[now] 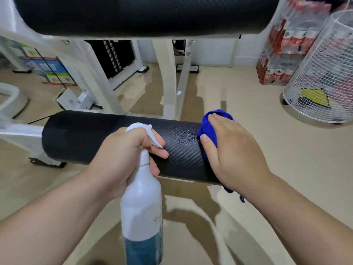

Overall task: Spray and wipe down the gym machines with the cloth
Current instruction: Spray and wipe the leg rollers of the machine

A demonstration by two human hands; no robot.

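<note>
A black roller pad (86, 138) of a white-framed gym machine lies crosswise in front of me, with spray droplets on its top near the right end. My left hand (124, 159) grips the neck of a white spray bottle (142, 209), a finger on its trigger, nozzle aimed at the pad. My right hand (229, 150) presses a blue cloth (207, 129) against the pad's right end, fingers stretched over it and thumb on the pad's front. A second, larger black pad (143, 14) spans the top of the view.
White frame legs (169, 77) rise behind the lower pad, with a black weight stack (112, 58) beyond. A white wire basket (324, 77) stands at the right beside stacked packs of bottles (282, 54). A cardboard box (49, 69) sits at the left on the beige floor.
</note>
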